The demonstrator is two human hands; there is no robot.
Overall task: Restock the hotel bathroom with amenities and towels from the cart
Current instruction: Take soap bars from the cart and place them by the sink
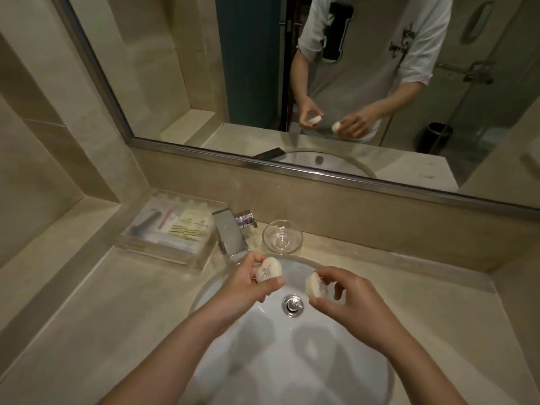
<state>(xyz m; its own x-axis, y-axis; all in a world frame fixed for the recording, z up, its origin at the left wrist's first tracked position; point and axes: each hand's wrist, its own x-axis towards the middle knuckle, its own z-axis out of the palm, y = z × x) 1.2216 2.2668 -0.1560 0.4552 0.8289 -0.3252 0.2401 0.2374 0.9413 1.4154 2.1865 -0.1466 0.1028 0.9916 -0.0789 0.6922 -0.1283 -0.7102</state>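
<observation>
A wide framed mirror [204, 68] runs along the back wall. It reflects the person's torso in a pale shirt and both hands with their soaps. Below it lies the beige stone worktop [87, 302] with a round white sink basin [292, 361] set into it. Both forearms reach over the basin from the near edge.

At the back left of the worktop stands a clear tray [163, 255]. It holds pale sachets [193, 228] and a dark slender item [146, 223] that is too blurred to name. Just right of the tray, a square chrome tap [229, 238] leans out towards the basin. Right of the tap sits a clear glass dish [282, 237], close to the basin's rim.

The left hand [248, 285] hovers above the back of the basin, just in front of the tap. Its fingers and thumb are curled round a wrapped round soap [268, 269], printed face up. The right hand [347, 296] is level with it and a little apart, also above the basin. It pinches a second wrapped soap [314, 285] between thumb and curled fingers, tilted on edge towards the left hand. The two soaps are near each other but do not touch.

Between and below the hands, the chrome drain plug [292, 304] sits in the bowl.
</observation>
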